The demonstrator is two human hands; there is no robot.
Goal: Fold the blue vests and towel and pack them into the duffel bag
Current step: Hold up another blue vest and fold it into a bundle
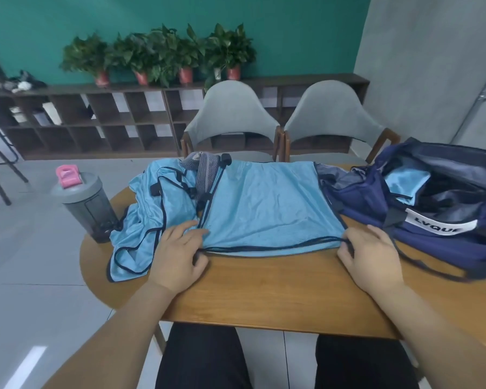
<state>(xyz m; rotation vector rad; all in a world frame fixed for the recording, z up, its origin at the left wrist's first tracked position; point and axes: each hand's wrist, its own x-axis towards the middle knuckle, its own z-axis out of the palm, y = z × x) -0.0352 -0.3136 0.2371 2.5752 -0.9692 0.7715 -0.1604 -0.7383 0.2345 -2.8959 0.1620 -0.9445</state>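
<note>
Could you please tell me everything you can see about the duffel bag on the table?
The duffel bag is navy blue, of soft fabric, slumped at the right end of the wooden table. Its top gapes open, showing dark lining and a light blue folded piece inside. A white label on the near side reads LVQUE. A dark strap trails from it across the tabletop. Its left end lies against the spread vest; its right part runs out of frame.

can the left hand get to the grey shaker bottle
Probably yes: only the crumpled blue vest lies between the left hand and the grey plastic bottle, though its fingers pinch the flat blue vest.
</note>
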